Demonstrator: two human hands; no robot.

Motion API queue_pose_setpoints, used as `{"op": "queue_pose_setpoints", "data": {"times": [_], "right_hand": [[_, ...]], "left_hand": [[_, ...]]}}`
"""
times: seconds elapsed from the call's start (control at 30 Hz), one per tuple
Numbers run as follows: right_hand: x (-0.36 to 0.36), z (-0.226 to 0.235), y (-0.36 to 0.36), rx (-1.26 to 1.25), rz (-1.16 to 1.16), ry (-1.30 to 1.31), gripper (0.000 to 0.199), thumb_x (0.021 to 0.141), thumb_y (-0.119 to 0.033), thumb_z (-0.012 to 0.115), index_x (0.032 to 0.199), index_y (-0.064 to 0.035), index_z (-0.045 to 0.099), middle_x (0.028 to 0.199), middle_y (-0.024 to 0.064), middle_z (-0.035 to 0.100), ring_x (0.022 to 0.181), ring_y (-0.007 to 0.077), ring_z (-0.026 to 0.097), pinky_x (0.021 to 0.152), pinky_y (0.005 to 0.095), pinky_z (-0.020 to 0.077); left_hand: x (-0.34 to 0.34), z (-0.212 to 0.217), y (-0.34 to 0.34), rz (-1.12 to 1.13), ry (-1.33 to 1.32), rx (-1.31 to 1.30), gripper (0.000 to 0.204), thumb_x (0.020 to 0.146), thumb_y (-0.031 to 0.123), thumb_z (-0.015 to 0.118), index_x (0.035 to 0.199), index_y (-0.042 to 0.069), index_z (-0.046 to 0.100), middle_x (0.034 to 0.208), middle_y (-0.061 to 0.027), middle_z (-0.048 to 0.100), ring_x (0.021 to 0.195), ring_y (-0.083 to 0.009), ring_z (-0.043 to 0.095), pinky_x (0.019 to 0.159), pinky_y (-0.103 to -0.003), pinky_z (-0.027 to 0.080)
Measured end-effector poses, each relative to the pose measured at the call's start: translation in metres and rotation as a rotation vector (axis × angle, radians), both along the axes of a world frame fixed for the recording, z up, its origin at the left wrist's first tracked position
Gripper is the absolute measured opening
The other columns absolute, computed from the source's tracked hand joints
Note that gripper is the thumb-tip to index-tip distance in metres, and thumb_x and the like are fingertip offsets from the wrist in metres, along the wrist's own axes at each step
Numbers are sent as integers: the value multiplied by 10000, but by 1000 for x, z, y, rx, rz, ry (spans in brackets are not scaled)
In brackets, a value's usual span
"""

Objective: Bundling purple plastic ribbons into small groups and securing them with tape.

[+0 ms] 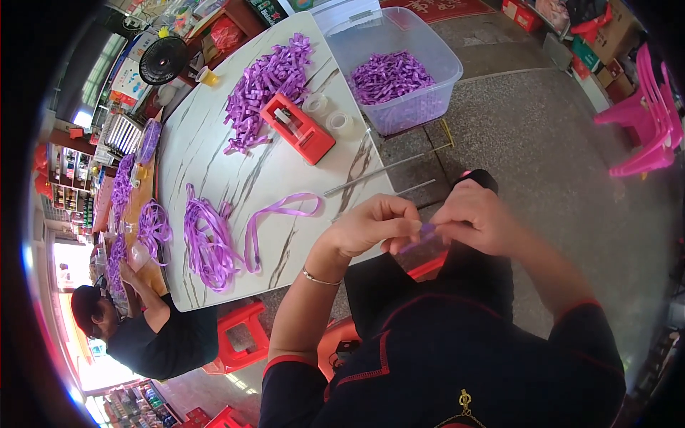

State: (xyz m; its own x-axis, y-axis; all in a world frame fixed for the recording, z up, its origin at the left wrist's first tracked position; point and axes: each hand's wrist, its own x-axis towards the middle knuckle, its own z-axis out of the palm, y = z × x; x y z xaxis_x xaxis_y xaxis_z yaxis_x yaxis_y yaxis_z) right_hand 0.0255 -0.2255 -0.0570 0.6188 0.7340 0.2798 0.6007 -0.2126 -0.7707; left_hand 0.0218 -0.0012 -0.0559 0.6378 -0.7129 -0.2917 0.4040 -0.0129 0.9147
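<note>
Over my lap, off the table's near right edge, my left hand and my right hand come close together. Both are closed in a pinch on a short stretch of purple ribbon; most of it is hidden by my fingers. One purple ribbon strap lies looped on the marbled white table, just left of my left hand. Further left is a loose bundle of purple ribbon straps. A red tape dispenser stands beyond them, beside a large heap of purple ribbons.
Clear tape rolls sit beside the dispenser. A translucent plastic tub with more purple ribbons stands past the table's far right edge. Thin metal rods jut over the table edge. At the left, another person works by a red stool.
</note>
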Motion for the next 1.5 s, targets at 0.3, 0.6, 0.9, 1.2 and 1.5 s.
{"op": "queue_pose_setpoints", "data": {"times": [0.3, 0.6, 0.9, 1.2, 1.5], "right_hand": [[-12, -9, -9, 146, 24, 943, 166, 857, -147, 533, 804, -5, 600, 686, 22, 599, 631, 65, 561, 601, 211, 432], [32, -72, -12, 330, -591, 711, 184, 849, -163, 525, 806, -9, 617, 627, -14, 516, 582, 54, 460, 551, 190, 356], [50, -130, 39, 521, -438, 589, 184, 873, -182, 530, 904, -24, 619, 802, -12, 588, 765, 68, 514, 721, 223, 402], [36, -144, 52, 603, -416, 721, 140, 858, -112, 536, 904, -4, 614, 850, 7, 602, 819, 78, 518, 761, 235, 402], [25, -146, 54, 563, -489, 629, 152, 846, -123, 547, 892, 1, 622, 839, 24, 628, 751, 67, 528, 679, 216, 411]], "left_hand": [[11, -9, -7, -126, 23, 14, 141, 809, 141, 589, 772, 6, 607, 603, -6, 558, 501, -52, 507, 445, -168, 368], [44, -34, 18, 506, -755, 478, 183, 835, 106, 574, 980, -3, 601, 910, -64, 596, 841, -123, 573, 775, -261, 453], [56, -68, 6, 609, -790, 470, 155, 825, 121, 590, 906, -6, 625, 740, -2, 536, 662, -58, 470, 574, -204, 376], [64, -72, -3, 588, -810, 649, 187, 770, 184, 651, 865, 23, 662, 684, -46, 565, 610, -99, 506, 561, -245, 401], [68, -70, -9, 472, -933, 929, 275, 729, 352, 648, 794, 87, 686, 721, -82, 593, 655, -206, 579, 609, -315, 433]]}}
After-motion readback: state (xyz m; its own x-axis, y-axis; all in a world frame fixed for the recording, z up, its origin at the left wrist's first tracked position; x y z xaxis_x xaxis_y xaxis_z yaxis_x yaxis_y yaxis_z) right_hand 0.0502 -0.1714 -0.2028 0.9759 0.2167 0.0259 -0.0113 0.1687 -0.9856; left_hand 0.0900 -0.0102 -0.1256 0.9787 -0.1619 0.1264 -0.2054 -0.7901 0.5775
